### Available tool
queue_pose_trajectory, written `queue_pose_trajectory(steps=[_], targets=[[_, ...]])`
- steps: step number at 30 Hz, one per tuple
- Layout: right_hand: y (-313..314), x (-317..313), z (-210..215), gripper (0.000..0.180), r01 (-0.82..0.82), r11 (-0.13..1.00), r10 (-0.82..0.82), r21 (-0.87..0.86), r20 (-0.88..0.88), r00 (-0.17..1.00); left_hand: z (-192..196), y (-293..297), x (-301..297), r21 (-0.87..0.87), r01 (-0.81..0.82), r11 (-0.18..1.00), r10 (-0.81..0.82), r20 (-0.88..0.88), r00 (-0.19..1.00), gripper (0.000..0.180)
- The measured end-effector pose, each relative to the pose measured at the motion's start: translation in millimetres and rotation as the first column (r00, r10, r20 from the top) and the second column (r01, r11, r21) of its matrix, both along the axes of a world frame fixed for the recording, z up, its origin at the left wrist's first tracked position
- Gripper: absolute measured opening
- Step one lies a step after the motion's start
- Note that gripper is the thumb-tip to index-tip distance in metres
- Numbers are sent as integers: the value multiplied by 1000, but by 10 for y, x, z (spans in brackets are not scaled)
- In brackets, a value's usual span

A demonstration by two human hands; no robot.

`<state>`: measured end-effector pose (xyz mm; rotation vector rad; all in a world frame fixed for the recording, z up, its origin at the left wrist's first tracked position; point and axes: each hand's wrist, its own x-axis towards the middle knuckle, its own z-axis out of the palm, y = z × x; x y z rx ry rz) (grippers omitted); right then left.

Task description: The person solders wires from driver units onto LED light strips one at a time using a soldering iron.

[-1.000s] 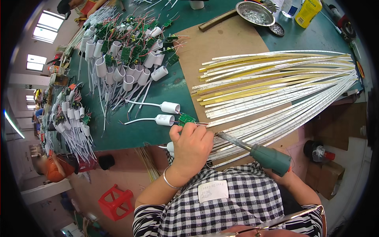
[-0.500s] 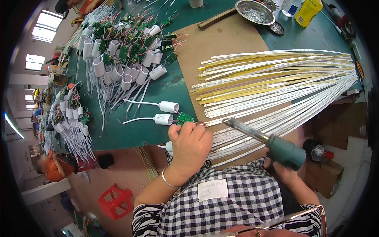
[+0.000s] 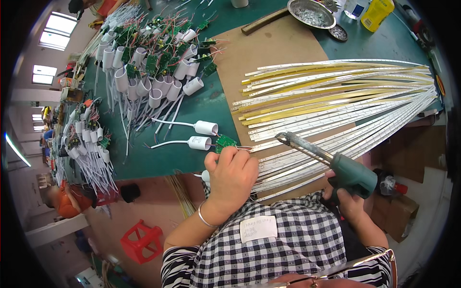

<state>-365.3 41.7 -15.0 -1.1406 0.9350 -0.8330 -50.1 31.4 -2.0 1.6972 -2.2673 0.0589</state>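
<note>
My left hand [image 3: 233, 177] rests at the near ends of the strips, its fingers curled and pressed together; what they pinch is hidden beneath them. Just beyond those fingers lies a small green circuit board [image 3: 224, 142], with thin wires reaching to the end of a strip. Two white plastic sleeves [image 3: 199, 143] with white cables lie left of the board. My right hand [image 3: 348, 200] grips the handle of a green soldering gun [image 3: 355, 176]. The gun's metal tip [image 3: 283, 138] points left and hovers over the white LED strips [image 3: 307, 161], seemingly apart from the wires.
A heap of white sleeves with circuit boards [image 3: 163, 62] covers the table's left part. Yellow and white strips fan across a brown board [image 3: 269, 48]. Farther back are a wooden bar [image 3: 266, 21], a metal bowl [image 3: 312, 17] and a yellow bottle [image 3: 377, 15]. A red stool [image 3: 141, 241] stands below left.
The soldering gun has shifted slightly to the right and turned, its tip moving up and away from the near strips. My left hand has stayed almost in place.
</note>
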Motion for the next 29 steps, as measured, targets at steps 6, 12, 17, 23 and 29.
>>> queue_pose_trajectory(steps=[6,12,17,23,29], targets=[[51,9,54,48,38,999,-37,-12,18,999,-10,13,-12,-36,-5,999,5,0,1000,11],[129,39,138,48,89,996,-89,-2,2,996,25,4,-4,-27,-13,1000,12,-24,1000,11],[112,89,202,46,177,984,-177,1,2,984,173,-32,217,-6,-17,1000,16,-179,984,17],[-53,29,122,50,155,986,-157,68,25,987,93,-416,811,-2,83,997,-83,-111,990,43],[-35,-24,60,60,224,968,-232,108,68,970,-13,-227,937,294,213,932,-152,-218,964,40]])
